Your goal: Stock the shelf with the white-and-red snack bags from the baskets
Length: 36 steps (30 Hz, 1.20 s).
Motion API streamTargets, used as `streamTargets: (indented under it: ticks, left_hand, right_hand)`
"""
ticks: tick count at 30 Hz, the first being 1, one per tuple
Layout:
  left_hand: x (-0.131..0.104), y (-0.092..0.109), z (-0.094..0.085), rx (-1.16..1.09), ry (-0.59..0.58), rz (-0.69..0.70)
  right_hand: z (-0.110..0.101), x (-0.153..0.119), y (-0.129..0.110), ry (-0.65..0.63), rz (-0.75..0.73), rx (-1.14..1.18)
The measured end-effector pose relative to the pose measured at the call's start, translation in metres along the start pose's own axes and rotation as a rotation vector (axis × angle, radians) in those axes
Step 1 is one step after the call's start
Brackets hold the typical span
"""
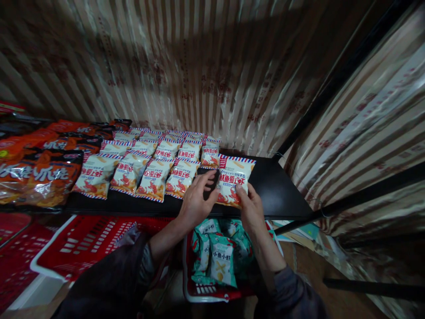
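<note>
My right hand [251, 201] grips a white snack bag [234, 175] by its lower right side, thumb on the front. The bag has red lettering and a striped top edge, and it is held upright at the shelf's front. Just left of it, my left hand [199, 195] is open with fingers apart, its fingertips close to the bag's left edge. Rows of matching white snack bags [153, 177] stand on the black shelf [275, 188] to the left of my hands.
Orange snack bags [49, 177] fill the shelf's left end. Below the shelf, a red basket [206, 294] holds several green snack bags [222, 259]. Another red basket [89, 239] lies to its left. Black metal bars [352, 201] frame the right side, and a striped curtain [186, 66] hangs behind.
</note>
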<state>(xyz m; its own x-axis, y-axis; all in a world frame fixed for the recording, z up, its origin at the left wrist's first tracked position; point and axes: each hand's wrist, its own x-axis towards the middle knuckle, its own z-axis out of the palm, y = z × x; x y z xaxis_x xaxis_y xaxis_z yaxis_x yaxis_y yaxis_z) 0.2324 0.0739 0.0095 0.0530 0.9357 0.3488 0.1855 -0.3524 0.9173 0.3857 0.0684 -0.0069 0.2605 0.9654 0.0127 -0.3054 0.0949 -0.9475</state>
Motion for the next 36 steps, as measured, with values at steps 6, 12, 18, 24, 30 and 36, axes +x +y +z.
streamTargets:
  ticks: [6,12,18,24,30,36]
  left_hand:
    - [-0.005,0.017,0.000,0.006,-0.087,0.074]
    - [-0.006,0.007,0.002,-0.178,-0.164,-0.047]
    - [-0.003,0.005,0.003,-0.531,-0.248,-0.231]
    - [-0.001,0.004,0.001,-0.786,-0.166,-0.382]
    - [0.004,0.002,-0.003,-0.913,-0.121,-0.564]
    - [0.006,0.001,-0.003,-0.948,-0.071,-0.572]
  right_hand:
    - [-0.005,0.002,0.001,0.016,-0.093,-0.115]
    - [-0.002,-0.005,0.002,-0.008,-0.257,-0.370]
    - [0.005,-0.022,-0.003,-0.151,-0.600,-0.711]
    - [0.013,-0.033,-0.006,-0.215,-0.727,-0.807]
    - [0.007,-0.024,-0.010,-0.143,-0.822,-0.777]
    - [0.004,-0.019,0.001,-0.324,-0.997,-1.050]
